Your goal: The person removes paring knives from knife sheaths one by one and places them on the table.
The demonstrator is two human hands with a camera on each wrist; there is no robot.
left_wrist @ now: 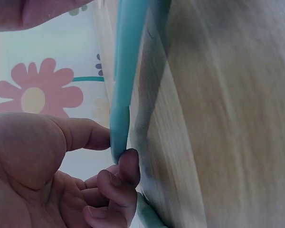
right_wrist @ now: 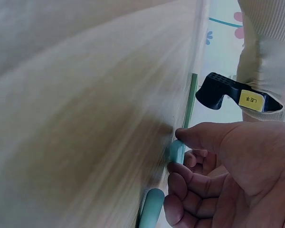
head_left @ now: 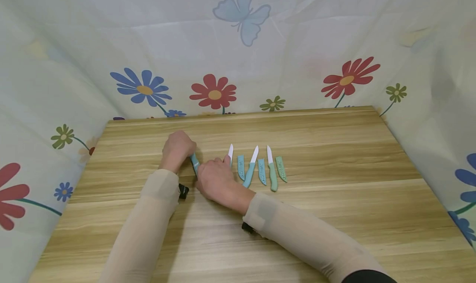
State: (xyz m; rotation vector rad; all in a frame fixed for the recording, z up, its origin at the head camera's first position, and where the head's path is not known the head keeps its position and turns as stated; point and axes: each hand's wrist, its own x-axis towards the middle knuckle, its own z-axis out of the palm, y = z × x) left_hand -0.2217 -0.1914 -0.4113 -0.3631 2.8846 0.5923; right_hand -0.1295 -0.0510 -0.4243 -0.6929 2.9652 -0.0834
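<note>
One slim blue piece [head_left: 195, 164] over the surface [head_left: 334, 159] here, left hand [head_left: 178, 147] pinching its far end, right hand [head_left: 217, 178] pinching the near end. Three knives [head_left: 273, 176] and three sheaths [head_left: 262, 171] lie just off to the right, btw.

A wood-grained surface [head_left: 346, 159] carries a soft sheen at 6 o'clock; at 12, the printed backdrop [head_left: 171, 39] looks thin, creased and faintly glossy. The held knife [head_left: 195, 163] shows smooth, satin, plastic-looking sides, as do the blue sheath [head_left: 241, 167] and green sheath [head_left: 281, 169]. Blades on the blue-handled knife [head_left: 251, 169] and green-handled knife [head_left: 272, 170] appear smooth and matt. Ribbed cloth forms the left sleeve [head_left: 143, 221], between 7 and 8. Black plastic houses the wrist device [right_wrist: 221, 90], at 3 in the right wrist view.
</note>
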